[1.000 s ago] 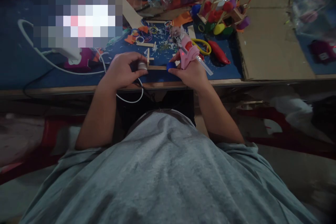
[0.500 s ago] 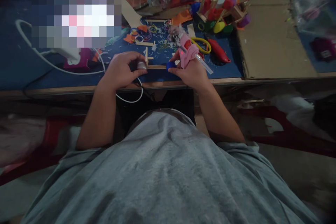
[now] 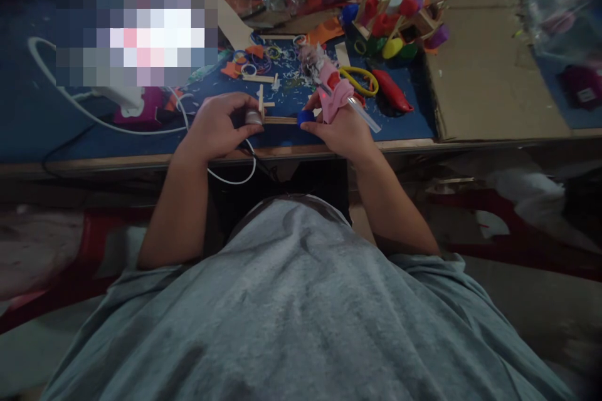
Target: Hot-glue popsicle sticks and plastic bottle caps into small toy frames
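Near the table's front edge, my left hand [image 3: 217, 120] pinches a silver-grey cap [image 3: 254, 116] between thumb and fingers. The cap is against one end of a small frame of wooden sticks [image 3: 281, 119], from which one stick stands up with a short crosspiece. At the frame's other end, my right hand [image 3: 342, 130] grips a blue cap [image 3: 305, 118] with thumb and fingertips. A pink glue gun [image 3: 335, 99] with a clear glue stick at its rear lies right by my right hand; whether they touch I cannot tell.
Beyond my hands are loose rings, orange scraps and glue bits. Red-handled pliers [image 3: 394, 93] and a yellow loop [image 3: 364, 80] lie to the right. Farther back stands a cluster of stick-and-cap models [image 3: 399, 19], beside a cardboard sheet [image 3: 493, 75]. A white cable [image 3: 94, 123] curves on the left.
Almost nothing differs. Both hands keep their grip on the caps, and the stick frame stays in place apart from a very slight shift left.
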`<state>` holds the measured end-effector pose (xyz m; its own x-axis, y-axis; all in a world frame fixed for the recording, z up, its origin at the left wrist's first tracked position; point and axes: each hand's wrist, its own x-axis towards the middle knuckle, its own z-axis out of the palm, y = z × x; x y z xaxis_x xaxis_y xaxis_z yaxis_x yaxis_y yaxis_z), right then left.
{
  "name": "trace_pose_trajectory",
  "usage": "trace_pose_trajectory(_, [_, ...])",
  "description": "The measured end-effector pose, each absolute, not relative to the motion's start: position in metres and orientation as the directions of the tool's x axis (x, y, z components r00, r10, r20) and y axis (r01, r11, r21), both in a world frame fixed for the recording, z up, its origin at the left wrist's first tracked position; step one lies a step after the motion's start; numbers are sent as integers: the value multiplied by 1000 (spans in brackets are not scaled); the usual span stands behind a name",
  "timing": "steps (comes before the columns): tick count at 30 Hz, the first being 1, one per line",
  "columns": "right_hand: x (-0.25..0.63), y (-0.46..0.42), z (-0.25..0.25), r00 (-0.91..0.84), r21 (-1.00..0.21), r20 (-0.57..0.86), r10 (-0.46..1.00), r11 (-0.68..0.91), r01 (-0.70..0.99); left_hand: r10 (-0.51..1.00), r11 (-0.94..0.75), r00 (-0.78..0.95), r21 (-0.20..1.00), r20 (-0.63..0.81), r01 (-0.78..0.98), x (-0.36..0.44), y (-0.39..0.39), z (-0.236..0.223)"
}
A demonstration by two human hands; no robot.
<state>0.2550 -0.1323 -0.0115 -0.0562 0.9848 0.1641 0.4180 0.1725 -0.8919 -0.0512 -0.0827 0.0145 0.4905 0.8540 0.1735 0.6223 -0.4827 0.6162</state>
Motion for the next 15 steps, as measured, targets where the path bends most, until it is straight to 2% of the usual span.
trace_pose_trajectory(6, [256, -132, -11, -49, -883, 134, 990, 141, 447, 847, -496, 496, 615, 190, 613, -52, -83, 14])
trace_pose_trajectory(15, [255, -131, -14, -43, -906, 145, 988, 150, 396, 849, -489, 496, 628, 182, 606, -51, -84, 14])
